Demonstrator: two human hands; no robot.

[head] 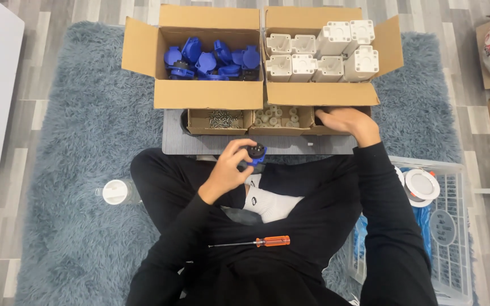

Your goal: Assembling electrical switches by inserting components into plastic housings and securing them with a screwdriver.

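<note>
Sitting cross-legged on a shaggy blue-grey rug [80, 141], the person faced two open cardboard boxes: the left box [208, 93] held blue plastic caps [211, 59], the right box [321, 93] held white plastic housings [324, 54]. At the person's right stood a white wire basket [455, 238] with round white parts in it. Just before the boxes, on a flat grey board [256, 144], sat three small cardboard trays; the left tray [219, 120] carried screws [225, 118], the middle tray [282, 120] small pale pieces. The right hand [344, 120] reached into the third tray, and whether its fingers were apart or together could not be told. The left hand [228, 167] held a small blue and black part [256, 153] over the lap, just short of the board, fingers clamped around it. An orange-handled screwdriver [253, 242] lay across the lap, and a white-lidded bottle [115, 191] rested on the rug beside the left knee.
</note>
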